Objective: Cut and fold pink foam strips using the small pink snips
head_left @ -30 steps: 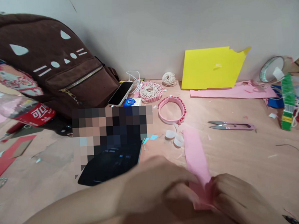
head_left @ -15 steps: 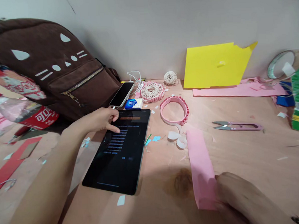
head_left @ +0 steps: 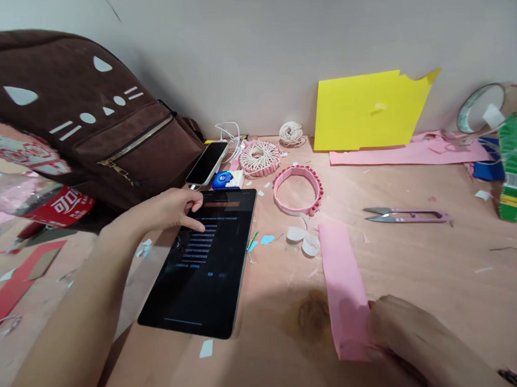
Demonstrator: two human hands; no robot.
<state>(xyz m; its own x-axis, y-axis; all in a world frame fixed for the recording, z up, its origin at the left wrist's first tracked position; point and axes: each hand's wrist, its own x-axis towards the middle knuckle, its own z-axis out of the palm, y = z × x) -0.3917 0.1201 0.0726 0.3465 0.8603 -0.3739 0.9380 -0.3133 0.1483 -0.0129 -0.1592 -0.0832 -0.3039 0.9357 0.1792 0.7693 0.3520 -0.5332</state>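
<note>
"Pink paper strip (head_left: 344,287): where is it lying?"

"Flat on the peach-toned tabletop (head_left: 436,282), right of centre, running from just below the white paper curls (head_left: 302,241) down toward the bottom of the frame."

"And the right hand (head_left: 404,336)?"

"At the lower end of the strip, against its right edge, with the fingers loosely curled. They touch the paper, but I can't tell whether they're actually gripping it."

"Left hand (head_left: 168,210)?"

"Reaching over the tablet (head_left: 201,266), left of centre. The fingers are partly open and hold nothing, and the forefinger tip rests on the screen near its top edge."

"What's around the strip?"

"Pink-handled thread snips (head_left: 405,216) lie to its right, well apart from it. A pink paper ring (head_left: 297,188) sits above the curls, and behind that a round woven twine frame (head_left: 261,159) sits near a smartphone (head_left: 207,163)."

"Further up?"

"A yellow card (head_left: 362,112) leans against the wall (head_left: 250,44) at upper right, and a brown cat-faced backpack (head_left: 76,110) fills the upper left."
</note>
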